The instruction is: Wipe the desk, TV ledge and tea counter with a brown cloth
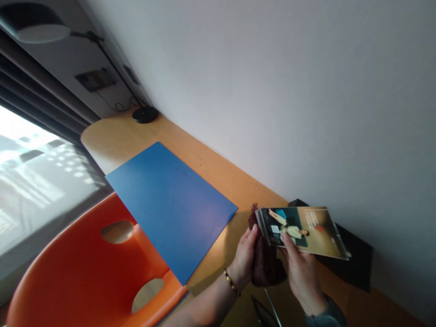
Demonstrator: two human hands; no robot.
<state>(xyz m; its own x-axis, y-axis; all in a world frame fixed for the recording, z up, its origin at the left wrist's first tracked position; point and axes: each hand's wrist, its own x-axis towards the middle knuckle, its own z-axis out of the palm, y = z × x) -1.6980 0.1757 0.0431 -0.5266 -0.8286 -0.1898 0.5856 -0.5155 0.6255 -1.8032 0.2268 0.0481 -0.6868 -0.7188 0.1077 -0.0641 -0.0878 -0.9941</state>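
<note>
My right hand (301, 268) grips a stack of printed cards or brochures (303, 229), thumb on the top one, which shows a picture of a person on a teal and tan ground. My left hand (245, 256), a gold bracelet at its wrist, touches the stack's left edge with its fingers and also holds a dark maroon cloth (267, 265) that hangs below the stack. Both hands are over the right part of the wooden desk (235, 179).
A blue mat (170, 204) lies on the desk, overhanging its front edge. An orange chair (88, 272) stands below it. A black box (354, 259) sits by the white wall at right. A black desk lamp (145, 113) stands at the far end, beside a curtained window (30, 168).
</note>
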